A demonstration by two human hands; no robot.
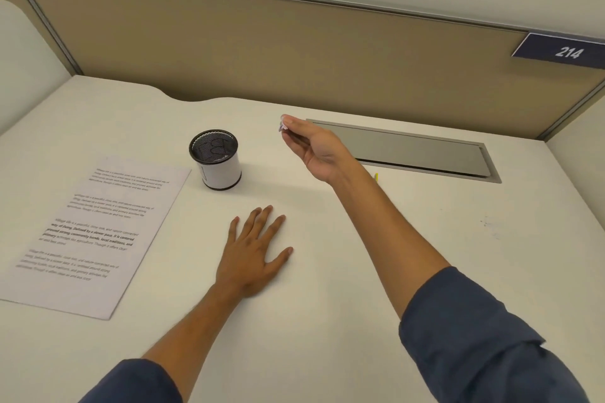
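My left hand (254, 253) lies flat on the white desk (327, 271), fingers straight and spread, holding nothing. My right hand (311, 144) is raised above the desk to the right of a pen cup (217, 162). Its thumb and fingers pinch a small purple object (281, 126), mostly hidden by the fingertips. The cup is white with a black mesh rim, stands upright and looks empty. A printed sheet of paper (95, 232) lies on the desk at the left.
A grey cable hatch (419, 150) is set into the desk at the back right. A small yellow item (376, 177) peeks out beside my right wrist. A tan partition (294, 52) with a "214" sign (563, 51) closes off the back.
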